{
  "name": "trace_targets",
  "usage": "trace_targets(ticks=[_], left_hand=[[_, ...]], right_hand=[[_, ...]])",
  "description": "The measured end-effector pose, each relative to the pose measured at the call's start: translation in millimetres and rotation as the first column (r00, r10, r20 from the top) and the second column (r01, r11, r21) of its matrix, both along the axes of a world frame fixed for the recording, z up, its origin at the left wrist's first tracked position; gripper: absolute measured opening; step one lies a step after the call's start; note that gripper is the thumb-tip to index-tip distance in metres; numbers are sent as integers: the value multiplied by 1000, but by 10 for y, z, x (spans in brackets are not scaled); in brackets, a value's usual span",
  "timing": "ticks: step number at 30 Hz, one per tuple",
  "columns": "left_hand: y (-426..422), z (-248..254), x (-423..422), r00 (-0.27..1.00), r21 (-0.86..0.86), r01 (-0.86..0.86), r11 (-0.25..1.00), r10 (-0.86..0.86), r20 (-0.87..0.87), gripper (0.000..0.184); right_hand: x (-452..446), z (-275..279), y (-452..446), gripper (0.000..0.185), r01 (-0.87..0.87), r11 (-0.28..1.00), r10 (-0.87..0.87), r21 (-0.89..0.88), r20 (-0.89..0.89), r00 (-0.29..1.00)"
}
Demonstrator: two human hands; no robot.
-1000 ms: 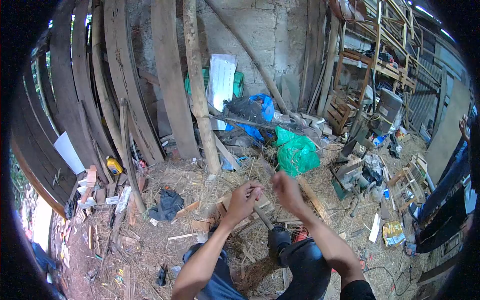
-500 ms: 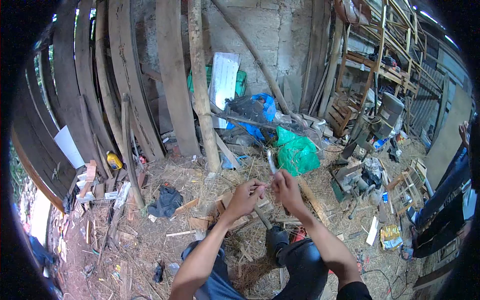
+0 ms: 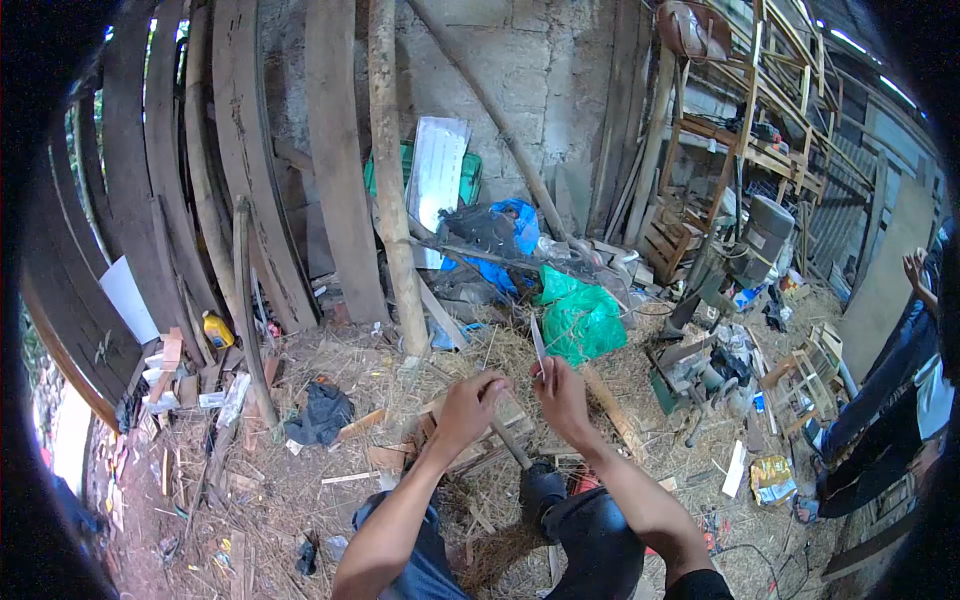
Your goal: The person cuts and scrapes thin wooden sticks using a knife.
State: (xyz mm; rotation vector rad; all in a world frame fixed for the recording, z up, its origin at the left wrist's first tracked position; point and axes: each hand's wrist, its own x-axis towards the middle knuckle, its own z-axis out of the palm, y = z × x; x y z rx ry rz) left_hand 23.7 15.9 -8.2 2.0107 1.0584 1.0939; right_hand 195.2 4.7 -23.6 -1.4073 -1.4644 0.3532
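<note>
My right hand is closed around a knife, whose narrow pale blade points up and away from me. Just left of it, my left hand is closed with thumb and fingertips pinched together. Whatever may be in that pinch is too small to make out. A small gap separates the two hands. Beneath them a wooden stick slants down to my dark shoe, among pieces of wood and straw on the ground.
Beyond my hands lie a green plastic bag and a black plastic bag. A wooden post rises ahead, with boards along the wall. A machine with a grey motor stands right. Another person stands at the far right.
My hands have moved slightly apart from where they nearly met. The blade now shows side-on instead of glinting brightly. The view has shifted a little.
</note>
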Motion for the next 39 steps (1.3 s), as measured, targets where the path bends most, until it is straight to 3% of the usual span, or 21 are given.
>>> trace_targets(ticks=[3,4,5,7,8,11,12,15,16,19,20,21,23,24,27,29,31,32,35,36,39], left_hand=[[45,43,-54,1000,0,-23,1000,23,-15,22],[43,29,-48,1000,-3,-15,1000,15,-3,22],[33,4,-34,1000,-10,-5,1000,5,12,22],[54,-32,-4,1000,15,-15,1000,15,9,22],[67,-35,2,1000,47,-24,999,24,-3,22],[60,14,6,1000,21,-18,1000,18,-25,21],[55,24,-7,999,22,-16,1000,17,-30,21],[58,13,6,999,24,-28,999,29,-29,21],[92,-16,13,998,66,-30,997,34,-57,21],[107,-71,12,998,69,-18,997,22,-55,21],[124,-56,-2,1000,43,-2,999,3,-21,21],[127,-48,-18,1000,51,-3,999,5,-29,21],[114,-34,-38,999,-14,40,999,-40,18,22],[109,-32,-34,999,-11,39,999,-39,22,22],[114,0,17,996,1,4,1000,-4,-84,22],[90,22,10,997,63,-19,998,24,-71,21],[98,-27,12,996,109,-27,994,36,-77,21],[101,-51,37,996,156,-35,987,47,-75,20],[124,-76,4,998,69,31,997,-27,-50,20],[124,-73,5,999,68,16,998,-13,-39,20],[112,-63,29,997,49,54,997,-57,56,16]], right_hand=[[154,-13,88,28,24,993,-16,119,-66,998],[177,-16,120,18,28,1000,-24,12,-250,968],[159,-71,104,18,26,1000,-23,7,-247,969],[55,-99,18,10,-126,986,123,108,31,992],[10,-41,-68,10,-240,970,238,39,61,969],[45,9,32,9,-185,975,181,120,46,982],[84,100,59,9,-75,992,81,101,-59,995],[152,-11,79,9,-44,982,51,182,-32,998],[93,-101,59,10,-212,954,189,213,124,974],[-56,-178,36,12,-238,970,229,55,138,964],[10,-100,75,11,-154,948,94,277,219,971],[62,23,79,11,-154,946,94,286,213,973],[122,259,39,14,99,995,-102,-29,-131,986],[127,26,69,12,-37,957,24,286,48,999],[36,29,-38,10,-153,977,118,146,225,967],[129,55,51,10,-78,968,56,238,98,994],[144,141,-5,15,65,992,-78,110,112,991],[158,-179,65,17,-67,979,17,191,250,968],[185,-70,76,15,-74,929,-13,362,231,973],[169,189,-23,10,54,980,-74,189,99,992],[107,-40,11,5,7,990,-44,143,257,966]])
